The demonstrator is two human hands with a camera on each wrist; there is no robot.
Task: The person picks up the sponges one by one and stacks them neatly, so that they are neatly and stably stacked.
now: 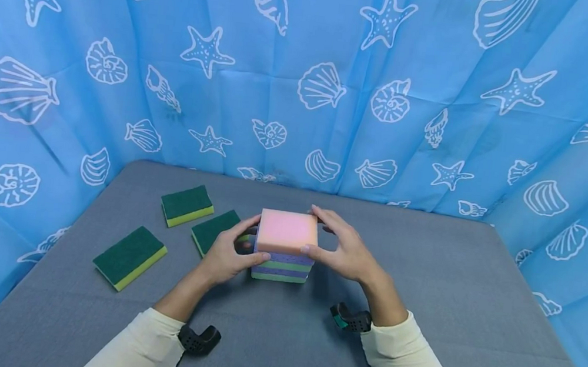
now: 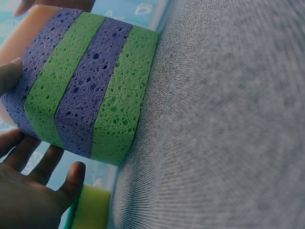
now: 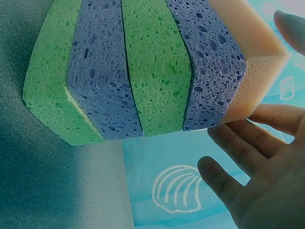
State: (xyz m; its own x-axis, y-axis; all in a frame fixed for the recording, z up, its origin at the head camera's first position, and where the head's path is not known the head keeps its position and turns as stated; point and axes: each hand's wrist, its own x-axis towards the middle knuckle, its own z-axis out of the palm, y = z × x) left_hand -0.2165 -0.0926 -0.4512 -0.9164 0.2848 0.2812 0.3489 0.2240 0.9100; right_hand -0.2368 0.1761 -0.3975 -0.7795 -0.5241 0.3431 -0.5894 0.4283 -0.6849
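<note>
A stack of sponges stands on the table, purple [image 2: 90, 95] and green [image 2: 126, 95] in alternating layers. On top lies a peach-pink sponge [image 1: 288, 230]. My left hand [image 1: 226, 254] holds the stack's upper left side, thumb in front where the peach and top purple layers meet, other fingers along the side. With my right hand [image 1: 343, 250] I grip the peach sponge at its right end, thumb at the front corner and a finger at the back corner. In the right wrist view, the lower fingers of the right hand [image 3: 271, 167] spread beside the stack.
Three green-and-yellow scouring sponges lie left of the stack: one at the back [image 1: 185, 204], one nearer the front [image 1: 130, 256], and one [image 1: 215, 230] partly behind my left hand. A grey cloth covers the table [image 1: 422, 290]. Behind it hangs a blue shell-patterned curtain [image 1: 300, 119].
</note>
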